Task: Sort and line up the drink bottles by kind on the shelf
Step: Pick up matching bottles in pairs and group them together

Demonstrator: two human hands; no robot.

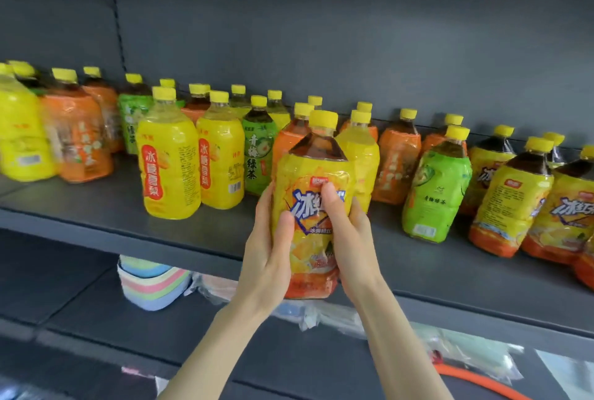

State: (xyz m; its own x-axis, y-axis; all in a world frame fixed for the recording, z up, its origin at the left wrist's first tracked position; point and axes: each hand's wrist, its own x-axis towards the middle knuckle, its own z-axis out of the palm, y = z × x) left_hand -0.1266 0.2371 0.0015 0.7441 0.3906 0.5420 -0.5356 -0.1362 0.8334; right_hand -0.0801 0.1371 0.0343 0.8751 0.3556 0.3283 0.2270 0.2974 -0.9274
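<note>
An iced-tea bottle (pixel 313 181) with a yellow-and-orange label and yellow cap is lifted in front of the dark shelf (pixel 106 222). My left hand (pixel 268 251) grips its left side, thumb on the label. My right hand (pixel 350 235) wraps its right side, thumb across the front. Mixed bottles stand on the shelf: yellow pear drinks (pixel 168 161), a green-tea bottle (pixel 258 155), orange-labelled bottles (pixel 77 139), a green bottle (pixel 434 187) leaning at the right, and more iced-tea bottles (pixel 511 197) at the far right.
The shelf's back panel (pixel 321 45) is dark grey. Bare shelf surface lies at the front left. On the lower shelf sit a stack of pastel bowls (pixel 154 284), plastic-wrapped packets (pixel 321 316) and an orange hose (pixel 482 383).
</note>
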